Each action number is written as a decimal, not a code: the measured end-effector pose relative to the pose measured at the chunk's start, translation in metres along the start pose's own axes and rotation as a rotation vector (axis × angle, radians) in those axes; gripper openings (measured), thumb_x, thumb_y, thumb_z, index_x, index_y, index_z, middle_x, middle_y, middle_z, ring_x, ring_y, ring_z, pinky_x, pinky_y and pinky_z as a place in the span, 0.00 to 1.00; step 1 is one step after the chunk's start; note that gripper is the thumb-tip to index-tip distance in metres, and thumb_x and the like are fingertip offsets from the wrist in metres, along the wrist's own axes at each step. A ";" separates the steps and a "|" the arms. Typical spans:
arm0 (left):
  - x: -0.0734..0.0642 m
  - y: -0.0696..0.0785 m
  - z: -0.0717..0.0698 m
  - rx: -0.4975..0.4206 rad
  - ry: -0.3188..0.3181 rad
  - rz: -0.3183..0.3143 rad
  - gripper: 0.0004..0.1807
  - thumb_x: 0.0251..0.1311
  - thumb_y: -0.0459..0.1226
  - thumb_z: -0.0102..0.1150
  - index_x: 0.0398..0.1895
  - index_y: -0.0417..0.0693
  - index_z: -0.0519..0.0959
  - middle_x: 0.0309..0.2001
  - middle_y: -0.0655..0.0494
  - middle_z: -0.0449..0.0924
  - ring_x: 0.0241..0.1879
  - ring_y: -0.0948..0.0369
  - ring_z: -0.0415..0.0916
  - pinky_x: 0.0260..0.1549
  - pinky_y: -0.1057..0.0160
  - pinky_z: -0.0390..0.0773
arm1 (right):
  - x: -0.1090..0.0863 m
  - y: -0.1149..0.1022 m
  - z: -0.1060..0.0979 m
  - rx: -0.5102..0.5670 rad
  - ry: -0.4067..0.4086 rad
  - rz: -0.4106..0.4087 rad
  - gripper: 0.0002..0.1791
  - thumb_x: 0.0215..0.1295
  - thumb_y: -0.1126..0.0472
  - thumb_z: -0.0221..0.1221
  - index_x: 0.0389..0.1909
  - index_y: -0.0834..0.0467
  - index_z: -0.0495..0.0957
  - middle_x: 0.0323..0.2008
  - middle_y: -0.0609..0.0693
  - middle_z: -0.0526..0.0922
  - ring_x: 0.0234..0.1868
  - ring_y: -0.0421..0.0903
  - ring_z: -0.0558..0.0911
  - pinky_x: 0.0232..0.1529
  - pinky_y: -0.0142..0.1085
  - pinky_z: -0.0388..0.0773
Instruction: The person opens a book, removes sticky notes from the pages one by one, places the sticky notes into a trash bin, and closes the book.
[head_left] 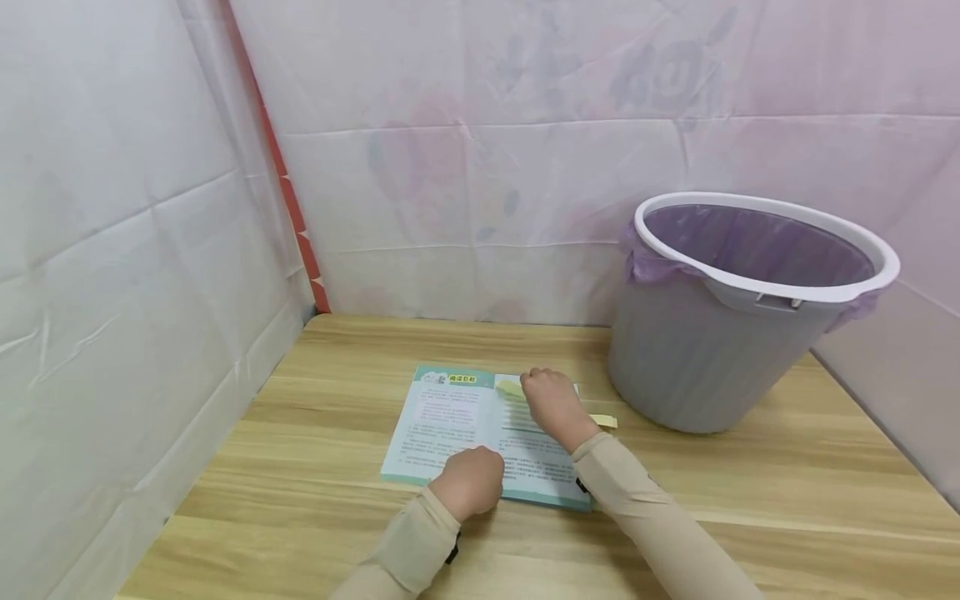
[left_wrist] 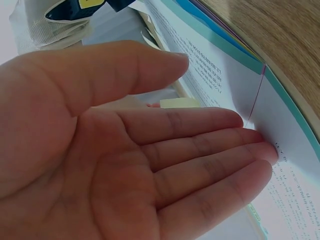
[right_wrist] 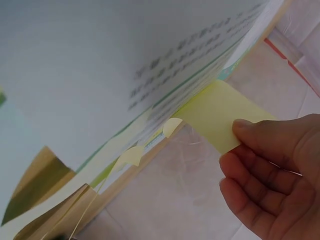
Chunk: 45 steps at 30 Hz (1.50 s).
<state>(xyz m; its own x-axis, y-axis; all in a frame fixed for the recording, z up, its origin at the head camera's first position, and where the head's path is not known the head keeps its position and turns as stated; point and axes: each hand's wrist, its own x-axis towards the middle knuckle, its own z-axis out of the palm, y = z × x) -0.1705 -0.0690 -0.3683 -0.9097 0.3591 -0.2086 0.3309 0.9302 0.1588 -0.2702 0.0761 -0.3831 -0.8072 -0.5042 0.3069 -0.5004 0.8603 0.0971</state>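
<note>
An open book (head_left: 450, 425) with teal page borders lies on the wooden table. My left hand (head_left: 471, 481) rests at its lower middle; in the left wrist view its fingers (left_wrist: 210, 160) are straight, the tips on the page near the fold. Over the upper right page, my right hand (head_left: 553, 402) pinches a yellow sticky note (right_wrist: 215, 110) between thumb and fingers. One edge of that note meets the page, and the rest stands up from it. Another yellow paper strip (head_left: 603, 421) sticks out past the book's right edge.
A grey trash bin (head_left: 690, 358) with a white rim and purple liner stands on the table, right of the book. White sheeting (head_left: 375, 208) hangs behind and at the left, with a red strip (head_left: 277, 158) at the corner.
</note>
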 end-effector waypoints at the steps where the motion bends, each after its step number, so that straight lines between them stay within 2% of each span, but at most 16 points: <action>1: 0.000 0.000 0.000 0.001 0.000 -0.002 0.11 0.60 0.32 0.57 0.20 0.41 0.78 0.15 0.55 0.70 0.13 0.62 0.64 0.11 0.66 0.65 | 0.000 0.000 0.000 0.002 -0.002 0.008 0.03 0.56 0.75 0.63 0.31 0.66 0.80 0.24 0.55 0.79 0.26 0.48 0.80 0.28 0.36 0.79; 9: -0.001 0.000 0.000 0.004 0.006 -0.008 0.10 0.60 0.32 0.58 0.20 0.41 0.79 0.16 0.55 0.70 0.14 0.62 0.64 0.12 0.65 0.67 | 0.003 0.002 -0.001 -0.013 -0.019 0.070 0.04 0.57 0.74 0.63 0.34 0.66 0.81 0.28 0.55 0.81 0.30 0.48 0.81 0.32 0.37 0.80; 17: -0.003 0.001 -0.001 -0.007 0.005 -0.007 0.11 0.60 0.31 0.58 0.19 0.41 0.78 0.15 0.56 0.69 0.14 0.62 0.64 0.11 0.66 0.66 | 0.007 0.006 -0.008 -0.005 0.015 0.088 0.03 0.58 0.74 0.61 0.34 0.67 0.80 0.30 0.57 0.82 0.32 0.50 0.82 0.36 0.40 0.81; 25: -0.003 0.001 -0.001 -0.004 0.010 0.005 0.10 0.60 0.31 0.58 0.20 0.41 0.79 0.15 0.55 0.70 0.14 0.62 0.63 0.11 0.66 0.66 | 0.006 0.011 -0.010 0.022 0.107 0.105 0.03 0.55 0.76 0.61 0.28 0.67 0.78 0.26 0.57 0.81 0.27 0.52 0.82 0.27 0.41 0.79; 31: -0.003 0.001 0.000 0.000 0.018 0.011 0.09 0.59 0.31 0.58 0.21 0.41 0.80 0.15 0.55 0.71 0.14 0.62 0.64 0.12 0.65 0.68 | 0.006 0.014 -0.014 0.041 0.135 0.121 0.06 0.52 0.77 0.62 0.25 0.65 0.76 0.23 0.55 0.79 0.24 0.53 0.80 0.22 0.43 0.77; 40: -0.002 0.001 0.002 0.019 0.022 0.004 0.10 0.59 0.31 0.59 0.20 0.42 0.79 0.15 0.56 0.70 0.14 0.63 0.63 0.12 0.65 0.69 | 0.005 0.020 -0.020 0.042 0.184 0.123 0.05 0.54 0.75 0.63 0.25 0.66 0.77 0.22 0.55 0.78 0.21 0.51 0.78 0.22 0.41 0.76; 45: -0.001 0.001 0.002 0.033 0.024 0.005 0.10 0.58 0.30 0.59 0.19 0.42 0.79 0.15 0.56 0.70 0.15 0.63 0.63 0.12 0.65 0.69 | 0.006 0.024 -0.023 0.041 0.269 0.091 0.07 0.50 0.78 0.62 0.22 0.66 0.75 0.20 0.55 0.76 0.20 0.51 0.77 0.21 0.42 0.75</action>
<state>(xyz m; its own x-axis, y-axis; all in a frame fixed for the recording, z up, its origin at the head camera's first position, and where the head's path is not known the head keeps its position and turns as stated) -0.1681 -0.0682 -0.3701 -0.9136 0.3622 -0.1850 0.3430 0.9306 0.1281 -0.2793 0.0954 -0.3574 -0.7399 -0.3823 0.5534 -0.4467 0.8945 0.0207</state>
